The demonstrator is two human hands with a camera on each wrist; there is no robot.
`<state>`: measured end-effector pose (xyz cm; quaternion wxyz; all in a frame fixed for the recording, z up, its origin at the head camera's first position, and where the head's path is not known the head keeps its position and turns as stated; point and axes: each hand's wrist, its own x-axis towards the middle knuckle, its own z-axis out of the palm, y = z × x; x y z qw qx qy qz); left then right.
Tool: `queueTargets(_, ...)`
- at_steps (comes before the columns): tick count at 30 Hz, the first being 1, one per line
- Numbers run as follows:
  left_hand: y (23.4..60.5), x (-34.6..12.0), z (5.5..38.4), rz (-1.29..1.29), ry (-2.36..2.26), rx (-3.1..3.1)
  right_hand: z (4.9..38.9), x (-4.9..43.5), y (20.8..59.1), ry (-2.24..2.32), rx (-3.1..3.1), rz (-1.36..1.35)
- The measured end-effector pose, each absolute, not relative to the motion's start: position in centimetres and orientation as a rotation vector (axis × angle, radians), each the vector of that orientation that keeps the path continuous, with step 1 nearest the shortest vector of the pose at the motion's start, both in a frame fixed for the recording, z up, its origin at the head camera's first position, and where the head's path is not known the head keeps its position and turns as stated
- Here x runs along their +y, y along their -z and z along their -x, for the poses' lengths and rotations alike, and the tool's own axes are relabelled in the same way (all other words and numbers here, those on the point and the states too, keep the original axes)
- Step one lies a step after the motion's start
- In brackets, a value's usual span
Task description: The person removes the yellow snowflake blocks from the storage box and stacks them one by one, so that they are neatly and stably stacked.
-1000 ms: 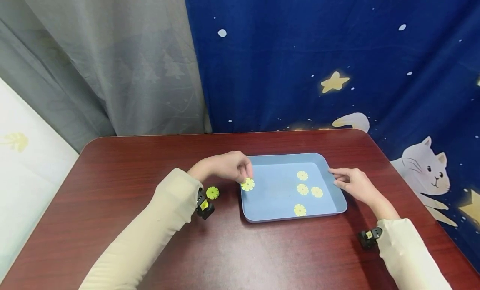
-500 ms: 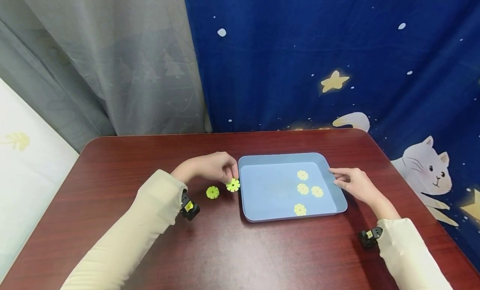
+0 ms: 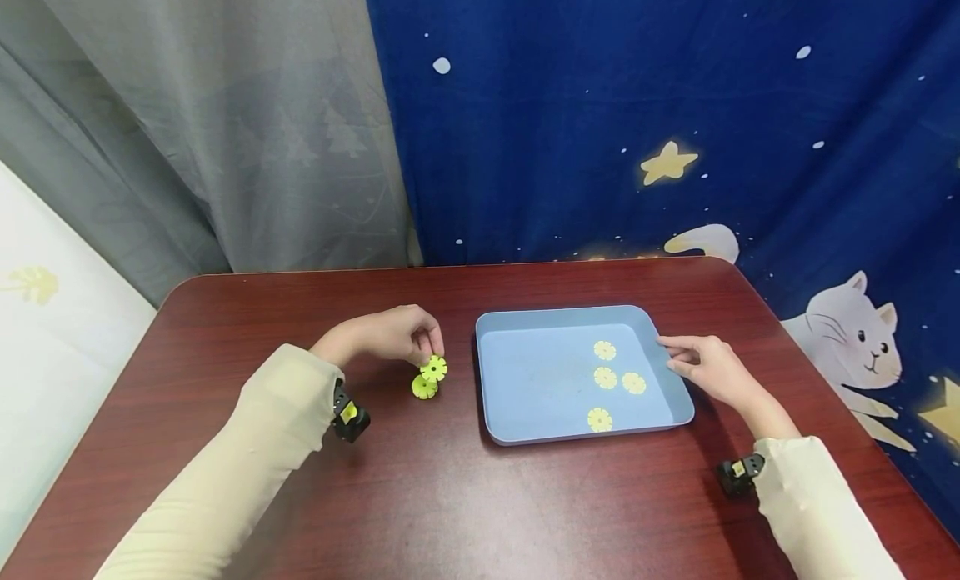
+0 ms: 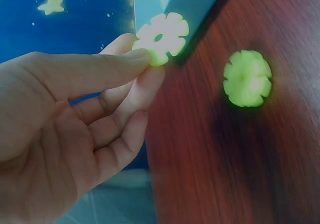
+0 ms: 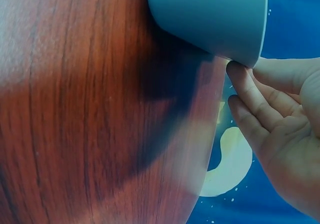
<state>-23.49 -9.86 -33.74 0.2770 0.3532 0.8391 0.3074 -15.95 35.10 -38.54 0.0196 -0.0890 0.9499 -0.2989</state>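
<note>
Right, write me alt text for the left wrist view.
A left hand pinches a yellow-green flower piece between thumb and finger. Another flower lies on the brown table, with part of a blue tray and starry curtain visible.

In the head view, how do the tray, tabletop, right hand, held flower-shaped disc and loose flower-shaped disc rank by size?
1. Tabletop
2. Blue tray
3. Right hand
4. Held flower-shaped disc and loose flower-shaped disc: they look alike, and one partly covers the other, so left unranked.

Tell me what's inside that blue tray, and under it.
Four yellow flower-shaped discs lie inside the blue tray. Underneath, it covers the table, so anything there can't be seen.
</note>
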Motion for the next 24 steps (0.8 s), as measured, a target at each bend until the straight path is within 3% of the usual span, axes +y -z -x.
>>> queueTargets(24,37.9,-12.1,24.0,-0.911,-0.965,2.192,16.1,35.3,39.0,0.918,2.959,0.26)
